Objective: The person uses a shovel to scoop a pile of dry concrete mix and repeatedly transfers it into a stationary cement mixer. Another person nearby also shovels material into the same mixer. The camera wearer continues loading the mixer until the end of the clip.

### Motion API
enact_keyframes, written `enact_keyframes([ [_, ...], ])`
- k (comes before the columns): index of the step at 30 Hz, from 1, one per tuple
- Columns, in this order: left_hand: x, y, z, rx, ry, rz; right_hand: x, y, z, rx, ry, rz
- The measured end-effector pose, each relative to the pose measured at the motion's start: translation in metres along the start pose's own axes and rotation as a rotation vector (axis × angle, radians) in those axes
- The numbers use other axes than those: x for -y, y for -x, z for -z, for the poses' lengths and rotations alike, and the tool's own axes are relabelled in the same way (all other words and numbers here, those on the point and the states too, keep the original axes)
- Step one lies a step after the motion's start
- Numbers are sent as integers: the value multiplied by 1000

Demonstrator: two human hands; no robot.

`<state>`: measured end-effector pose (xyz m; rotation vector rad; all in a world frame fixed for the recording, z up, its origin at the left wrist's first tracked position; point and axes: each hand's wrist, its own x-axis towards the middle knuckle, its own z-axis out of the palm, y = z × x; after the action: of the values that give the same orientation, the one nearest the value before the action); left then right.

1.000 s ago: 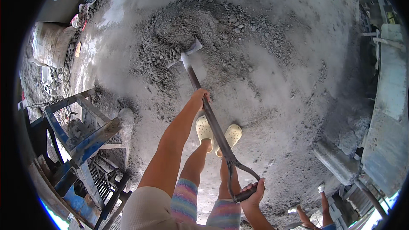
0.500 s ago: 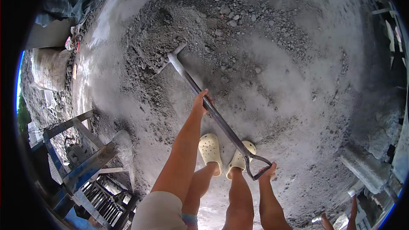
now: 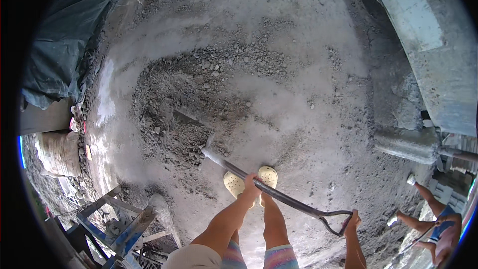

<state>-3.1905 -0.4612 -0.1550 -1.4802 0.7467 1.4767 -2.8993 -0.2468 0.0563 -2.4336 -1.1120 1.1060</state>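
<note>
A shovel with a dark shaft and a D-shaped handle slants across in front of me. My left hand is wrapped round the middle of its shaft, just over my cream clogs. My right hand is closed on the grip of the D-handle, lower and to the right. The pale socket of the blade lies at the near edge of a heap of grey gravel and sand. Most of the blade's face cannot be made out against the gravel.
At left are a dark tarp, a pale sack and a wooden frame with blue parts. A concrete slab and a grey block stand at right. Another person is at the lower right.
The shovel has come back toward my feet, its handle swinging right and its shaft lying flatter. My view has tilted, bringing in more ground ahead. Both hands keep their hold.
</note>
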Motion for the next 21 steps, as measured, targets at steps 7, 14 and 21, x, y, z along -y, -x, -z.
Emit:
enact_keyframes([
  [7, 129, 249, -36, -216, -1, 161, 111, 92, 261, -70, 98, 41],
  [14, 161, 289, -54, -203, -274, 162, 126, 105, 333, -115, 19, -102],
  [21, 108, 303, -173, 67, -722, -392, 158, 29, 272, 117, -305, -241],
])
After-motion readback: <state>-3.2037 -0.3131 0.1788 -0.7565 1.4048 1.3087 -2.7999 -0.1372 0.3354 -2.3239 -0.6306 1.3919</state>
